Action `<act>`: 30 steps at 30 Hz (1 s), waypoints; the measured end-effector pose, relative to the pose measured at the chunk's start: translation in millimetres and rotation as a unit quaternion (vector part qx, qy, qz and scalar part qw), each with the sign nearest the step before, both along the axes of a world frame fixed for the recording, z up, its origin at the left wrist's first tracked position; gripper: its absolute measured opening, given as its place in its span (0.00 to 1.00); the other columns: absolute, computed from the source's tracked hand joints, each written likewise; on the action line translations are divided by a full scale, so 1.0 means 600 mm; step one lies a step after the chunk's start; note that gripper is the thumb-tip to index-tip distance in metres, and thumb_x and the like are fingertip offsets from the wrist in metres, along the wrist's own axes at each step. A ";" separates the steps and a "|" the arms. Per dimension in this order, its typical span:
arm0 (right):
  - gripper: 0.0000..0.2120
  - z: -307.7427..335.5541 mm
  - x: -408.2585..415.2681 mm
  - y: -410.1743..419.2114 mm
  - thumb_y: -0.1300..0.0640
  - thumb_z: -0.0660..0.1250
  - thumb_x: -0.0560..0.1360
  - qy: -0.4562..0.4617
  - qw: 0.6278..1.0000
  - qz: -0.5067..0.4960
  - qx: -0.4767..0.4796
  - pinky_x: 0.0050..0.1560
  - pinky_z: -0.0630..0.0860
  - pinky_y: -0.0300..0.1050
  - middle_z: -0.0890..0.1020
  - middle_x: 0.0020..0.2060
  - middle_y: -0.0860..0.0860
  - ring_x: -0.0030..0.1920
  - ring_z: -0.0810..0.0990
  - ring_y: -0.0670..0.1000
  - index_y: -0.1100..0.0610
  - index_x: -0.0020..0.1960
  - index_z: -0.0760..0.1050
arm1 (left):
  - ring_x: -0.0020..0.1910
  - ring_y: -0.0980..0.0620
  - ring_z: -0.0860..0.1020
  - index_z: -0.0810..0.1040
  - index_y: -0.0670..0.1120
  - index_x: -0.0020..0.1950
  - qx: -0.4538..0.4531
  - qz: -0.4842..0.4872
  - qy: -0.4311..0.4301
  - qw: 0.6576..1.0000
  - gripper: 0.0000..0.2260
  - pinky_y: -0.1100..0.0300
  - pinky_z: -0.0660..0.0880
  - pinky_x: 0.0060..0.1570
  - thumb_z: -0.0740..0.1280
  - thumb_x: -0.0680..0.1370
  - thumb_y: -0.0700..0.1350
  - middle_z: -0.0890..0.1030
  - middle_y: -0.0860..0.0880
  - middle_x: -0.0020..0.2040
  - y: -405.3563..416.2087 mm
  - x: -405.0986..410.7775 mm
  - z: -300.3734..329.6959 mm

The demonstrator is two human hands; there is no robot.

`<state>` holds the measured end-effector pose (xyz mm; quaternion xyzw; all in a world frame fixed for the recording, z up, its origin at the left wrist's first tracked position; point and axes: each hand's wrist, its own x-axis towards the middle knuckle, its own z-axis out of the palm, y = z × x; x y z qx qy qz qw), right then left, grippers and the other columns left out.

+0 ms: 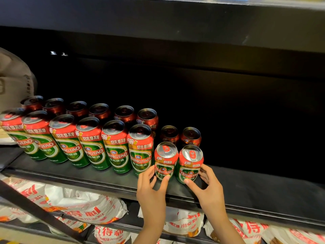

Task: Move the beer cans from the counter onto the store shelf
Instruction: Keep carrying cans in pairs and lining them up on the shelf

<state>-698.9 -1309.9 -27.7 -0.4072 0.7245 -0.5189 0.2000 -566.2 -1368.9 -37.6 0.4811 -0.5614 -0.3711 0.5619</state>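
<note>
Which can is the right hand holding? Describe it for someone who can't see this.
Look along the dark shelf to the right end of the front row of cans. The short can there, held by the right hand, is last in line, with bare shelf to its right.

Tall cans (116,147) showing green bodies, red top bands with white and yellow print, red-and-white TSINGTAO oval logos, silver lids. Two short cans (166,160) wearing the same green/red/white livery, silver lids with red pull tabs. Back-row cans (124,113) reading dark red in the shadow. Shelf (263,191) showing black, as is its back wall. Bags (84,206) below showing white with red characters and orange patches. Sack (14,76) at far left looking beige-grey.
</note>
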 end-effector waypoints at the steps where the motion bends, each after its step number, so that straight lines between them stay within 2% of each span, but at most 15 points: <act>1: 0.28 -0.001 0.000 -0.001 0.55 0.76 0.67 0.000 1.000 -0.001 0.000 0.54 0.66 0.25 0.75 0.55 0.34 0.57 0.72 0.32 0.43 0.62 0.68 | 0.57 0.65 0.75 0.77 0.44 0.59 0.001 0.001 0.003 1.000 0.20 0.72 0.74 0.54 0.75 0.68 0.40 0.77 0.53 0.54 0.000 -0.001 0.000; 5: 0.28 -0.001 0.002 -0.002 0.55 0.76 0.67 0.003 1.000 -0.008 0.002 0.53 0.65 0.24 0.74 0.53 0.31 0.55 0.72 0.31 0.41 0.60 0.67 | 0.55 0.65 0.76 0.77 0.45 0.58 0.005 0.000 0.015 1.000 0.20 0.76 0.72 0.52 0.75 0.68 0.40 0.76 0.57 0.54 0.000 -0.005 0.003; 8: 0.28 -0.001 0.002 -0.002 0.55 0.76 0.67 0.007 1.000 -0.009 0.002 0.51 0.65 0.22 0.74 0.53 0.32 0.54 0.72 0.31 0.41 0.60 0.67 | 0.53 0.62 0.77 0.77 0.44 0.58 0.010 0.000 0.014 1.000 0.19 0.76 0.72 0.52 0.75 0.68 0.40 0.76 0.56 0.53 0.000 -0.006 0.004; 11: 0.28 -0.003 0.001 -0.003 0.55 0.76 0.67 0.005 1.000 -0.010 0.004 0.53 0.64 0.23 0.75 0.54 0.36 0.55 0.73 0.35 0.44 0.63 0.68 | 0.53 0.67 0.76 0.77 0.45 0.59 0.014 0.001 0.011 1.000 0.19 0.75 0.72 0.52 0.75 0.69 0.40 0.76 0.58 0.53 0.000 -0.007 0.008; 16: 0.29 -0.003 0.002 -0.007 0.55 0.76 0.67 0.002 1.000 -0.011 0.000 0.52 0.65 0.23 0.76 0.55 0.37 0.56 0.73 0.36 0.42 0.62 0.67 | 0.53 0.71 0.74 0.75 0.49 0.58 0.024 0.007 0.023 0.999 0.19 0.72 0.74 0.53 0.75 0.69 0.41 0.75 0.60 0.54 -0.001 -0.010 0.013; 22: 0.29 0.002 0.006 -0.008 0.55 0.75 0.68 0.009 1.000 -0.012 0.004 0.54 0.64 0.23 0.76 0.55 0.38 0.58 0.72 0.37 0.43 0.64 0.67 | 0.54 0.69 0.75 0.74 0.52 0.58 0.015 0.002 0.003 1.000 0.19 0.71 0.74 0.53 0.74 0.70 0.41 0.74 0.60 0.54 0.001 -0.008 0.016; 25: 0.29 0.002 0.008 -0.008 0.54 0.75 0.68 0.017 1.000 -0.021 0.011 0.55 0.65 0.25 0.76 0.57 0.40 0.59 0.73 0.39 0.45 0.66 0.68 | 0.54 0.64 0.76 0.75 0.49 0.60 0.005 -0.004 -0.015 1.000 0.19 0.69 0.75 0.53 0.74 0.71 0.40 0.76 0.55 0.54 0.001 -0.004 0.014; 30: 0.28 0.010 0.014 -0.007 0.53 0.75 0.68 0.024 0.999 -0.029 0.024 0.53 0.66 0.22 0.73 0.54 0.32 0.56 0.72 0.32 0.36 0.60 0.64 | 0.55 0.57 0.77 0.76 0.44 0.63 0.014 -0.031 -0.043 0.999 0.20 0.69 0.74 0.55 0.72 0.72 0.37 0.75 0.52 0.57 -0.001 0.004 0.013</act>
